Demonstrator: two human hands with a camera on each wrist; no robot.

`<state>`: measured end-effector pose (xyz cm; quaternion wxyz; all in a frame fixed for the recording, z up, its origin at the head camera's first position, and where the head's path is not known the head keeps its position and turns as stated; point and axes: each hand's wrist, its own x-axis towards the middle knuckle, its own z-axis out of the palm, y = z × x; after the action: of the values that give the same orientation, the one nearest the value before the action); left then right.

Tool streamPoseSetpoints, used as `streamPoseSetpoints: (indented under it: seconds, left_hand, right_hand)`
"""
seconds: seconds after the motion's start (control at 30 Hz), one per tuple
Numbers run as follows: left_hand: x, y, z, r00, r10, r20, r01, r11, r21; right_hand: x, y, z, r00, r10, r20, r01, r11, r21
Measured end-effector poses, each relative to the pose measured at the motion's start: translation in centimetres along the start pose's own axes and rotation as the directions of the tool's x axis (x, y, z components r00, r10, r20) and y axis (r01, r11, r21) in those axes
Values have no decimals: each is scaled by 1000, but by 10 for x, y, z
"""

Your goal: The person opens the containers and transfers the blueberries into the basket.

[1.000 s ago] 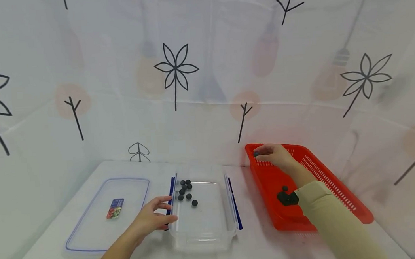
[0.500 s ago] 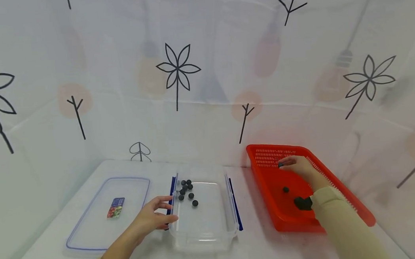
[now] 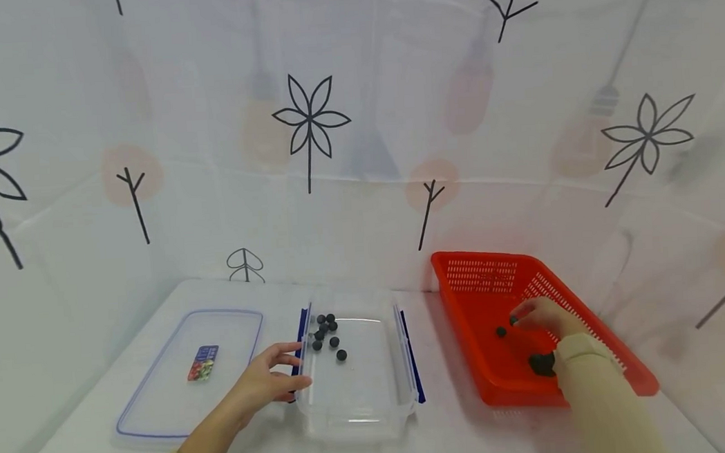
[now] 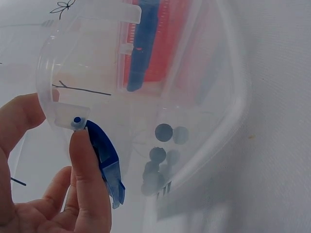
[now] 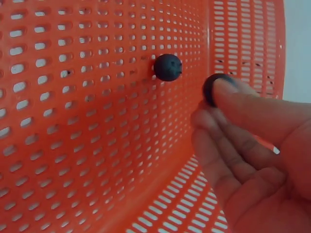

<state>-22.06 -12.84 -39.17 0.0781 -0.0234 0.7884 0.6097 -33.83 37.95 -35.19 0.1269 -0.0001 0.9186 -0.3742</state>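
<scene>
My right hand (image 3: 545,316) reaches down inside the red plastic basket (image 3: 469,345), pinching a dark blueberry (image 5: 214,90) between thumb and fingertips. Another blueberry (image 5: 167,67) lies on the basket's floor, just left of those fingertips. With thumb and fingers, my left hand (image 3: 266,379) grips the left wall of a clear plastic container (image 3: 366,385), at its hanging blue latch (image 4: 108,160). Several more blueberries (image 3: 334,342) sit inside the container, bunched toward its back left, with one (image 3: 342,355) a little apart in front.
A clear lid (image 3: 162,419) with a blue rim and a colourful label (image 3: 203,363) lies flat on the white table (image 3: 463,442) at left. A second blue latch (image 3: 412,355) hangs on the container's right side. Behind the table hangs a patterned white cloth (image 3: 362,219).
My right hand has moved from the basket's back left corner to the right and lower into it, still pinching a blueberry. The left hand keeps its place on the container.
</scene>
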Motion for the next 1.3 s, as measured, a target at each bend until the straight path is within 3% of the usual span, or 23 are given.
streamPoseSetpoints:
  seconds: [0.23, 0.4, 0.6, 0.87, 1.3]
  left_hand:
    - [1, 1, 1, 1000, 5, 5, -5, 1000, 7]
    - [1, 2, 1, 1000, 11, 12, -11, 1000, 1]
    - [1, 2, 0, 1000, 5, 6, -5, 1000, 2]
    - [0, 1, -1, 1000, 5, -1, -5, 1000, 7]
    - [-2, 0, -1, 1000, 6, -4, -6, 1000, 1]
  right_hand:
    - [-3, 4, -3, 1000, -15, -3, 15, 1000, -10]
    - [-2, -2, -2, 995, -73, -64, 69, 996, -55]
    - [1, -30, 4, 983, -153, -98, 150, 988, -43]
    - [2, -69, 17, 948, -293, -123, 294, 956, -11]
    - [-14, -113, 47, 951, -295, -89, 302, 951, 69]
